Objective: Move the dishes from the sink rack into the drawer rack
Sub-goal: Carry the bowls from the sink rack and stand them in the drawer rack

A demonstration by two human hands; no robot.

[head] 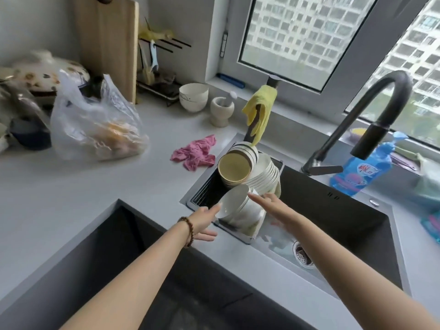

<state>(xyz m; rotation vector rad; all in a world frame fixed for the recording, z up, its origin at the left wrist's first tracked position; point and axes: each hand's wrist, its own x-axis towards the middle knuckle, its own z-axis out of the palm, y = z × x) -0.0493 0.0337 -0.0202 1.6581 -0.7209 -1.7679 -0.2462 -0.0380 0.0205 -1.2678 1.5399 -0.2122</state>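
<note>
The sink rack [204, 189] sits at the left end of the sink and holds a yellow-lined bowl [234, 167], a row of white plates [264, 175] and stacked white bowls [247, 210] lying on their sides. My left hand [202, 221], with a bead bracelet at the wrist, touches the rim of the nearest white bowl [232, 201] with straight fingers. My right hand [269, 204] reaches over the same stack from the right, fingers extended onto it. The drawer rack is out of view.
A dark sink basin [333, 215] with a black faucet [371, 120] lies to the right, a blue soap bottle [362, 172] behind it. A pink cloth [195, 153], plastic bag [95, 125], mortar [221, 110] and white bowl [193, 96] sit on the grey counter [83, 194]. A dark opening [114, 248] lies below left.
</note>
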